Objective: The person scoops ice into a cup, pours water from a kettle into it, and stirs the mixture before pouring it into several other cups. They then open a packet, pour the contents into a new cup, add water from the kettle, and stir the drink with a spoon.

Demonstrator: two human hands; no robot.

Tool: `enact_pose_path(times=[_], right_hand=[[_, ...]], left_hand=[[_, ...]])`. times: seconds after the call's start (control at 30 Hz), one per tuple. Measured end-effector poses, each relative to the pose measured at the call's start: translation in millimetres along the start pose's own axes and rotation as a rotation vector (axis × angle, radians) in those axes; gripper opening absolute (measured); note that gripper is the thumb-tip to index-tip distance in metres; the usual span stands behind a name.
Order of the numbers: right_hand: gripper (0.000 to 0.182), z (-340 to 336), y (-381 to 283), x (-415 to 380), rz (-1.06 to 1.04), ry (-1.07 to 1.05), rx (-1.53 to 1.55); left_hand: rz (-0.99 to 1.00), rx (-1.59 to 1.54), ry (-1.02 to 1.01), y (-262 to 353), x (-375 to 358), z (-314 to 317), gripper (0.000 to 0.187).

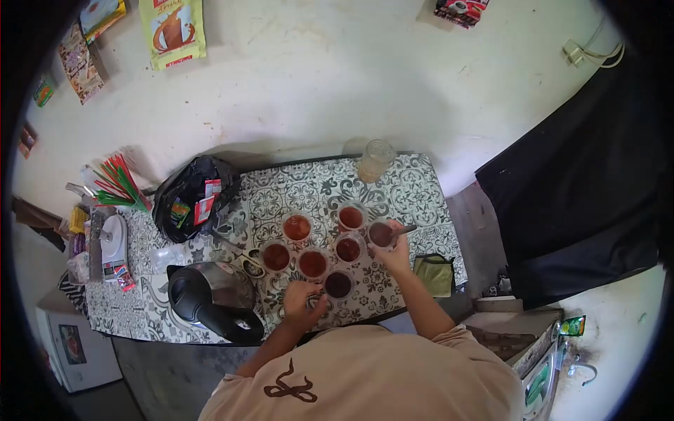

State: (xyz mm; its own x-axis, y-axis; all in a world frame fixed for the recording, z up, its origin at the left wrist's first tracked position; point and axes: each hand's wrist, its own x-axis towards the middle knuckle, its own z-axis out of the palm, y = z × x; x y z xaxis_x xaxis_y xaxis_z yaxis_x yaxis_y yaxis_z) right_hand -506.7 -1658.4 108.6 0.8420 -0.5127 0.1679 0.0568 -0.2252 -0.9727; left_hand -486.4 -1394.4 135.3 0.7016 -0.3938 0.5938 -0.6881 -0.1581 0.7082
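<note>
My right hand (395, 252) is closed around the side of a clear plastic cup (380, 234) of dark drink. A dark handle (405, 230), like a spoon's, sticks out over its rim. Near the table's front edge, my left hand (304, 300) has its fingers half curled and thumb apart, with nothing visible in it. Just right of its fingertips stands a cup with very dark liquid (339, 284). Several more cups of reddish-brown drink group behind, among them a front cup (312, 263), a left cup (275, 257) and a back cup (297, 226).
A black electric kettle (210, 295) stands left of the cups, with a black plastic bag (193, 200) behind it. Further left are a white scale (114, 245) and straws (123, 184). A clear jar (377, 161) is at the back; a green pouch (434, 275) lies right.
</note>
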Motion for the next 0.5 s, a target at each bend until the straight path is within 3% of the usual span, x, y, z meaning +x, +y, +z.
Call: enact_pose_path(times=[0.33,0.5], right_hand=[[0.095,-28,28,4,0.033,-0.173,0.007],[0.101,-47,11,6,0.037,-0.192,0.047]], left_hand=[[0.062,0.048,0.044,27,35,9,0.027],[-0.042,0.347,-0.049,43,64,21,0.049]])
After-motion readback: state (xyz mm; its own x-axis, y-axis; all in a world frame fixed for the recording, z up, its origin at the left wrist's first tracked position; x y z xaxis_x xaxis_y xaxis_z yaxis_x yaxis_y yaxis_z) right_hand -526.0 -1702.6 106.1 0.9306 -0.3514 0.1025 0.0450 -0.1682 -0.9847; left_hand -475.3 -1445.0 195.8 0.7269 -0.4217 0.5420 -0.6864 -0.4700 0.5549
